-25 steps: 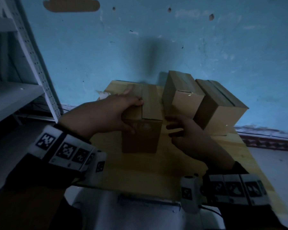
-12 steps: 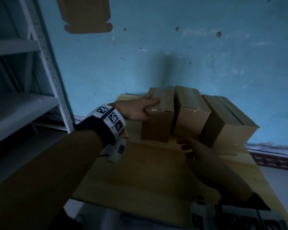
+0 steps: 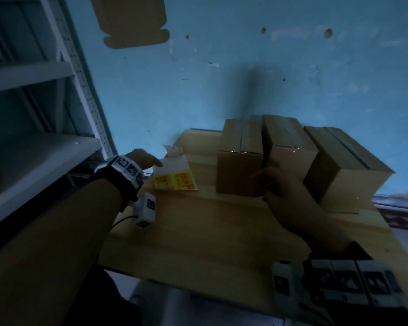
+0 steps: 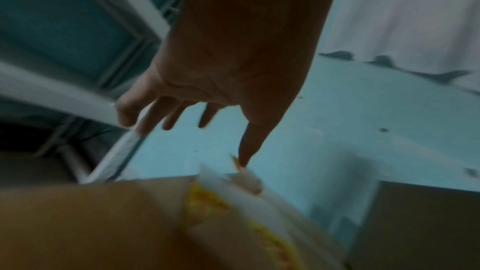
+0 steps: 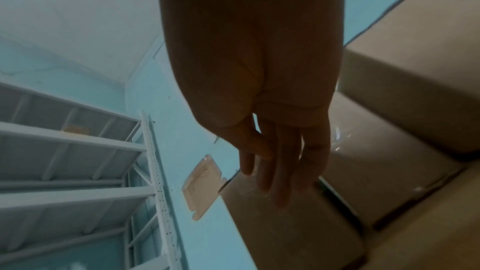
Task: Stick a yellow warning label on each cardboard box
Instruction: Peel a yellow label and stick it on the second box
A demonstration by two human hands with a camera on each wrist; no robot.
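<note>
From the head view, three brown cardboard boxes (image 3: 239, 170) stand side by side at the back of the pale wooden table (image 3: 198, 236), against the blue wall (image 3: 245, 78). The white backing sheet of yellow warning labels (image 3: 173, 175) lies to their left, beside the grey metal shelving (image 3: 45, 114). The right hand (image 3: 283, 191) partly hides the boxes' fronts.

In the left wrist view, the left hand (image 4: 221, 81) hovers with fingers spread, empty, thumb tip near the sheet's curled corner; contact is unclear.

In the right wrist view, the right fingers (image 5: 283, 169) hang straight, holding nothing.
</note>
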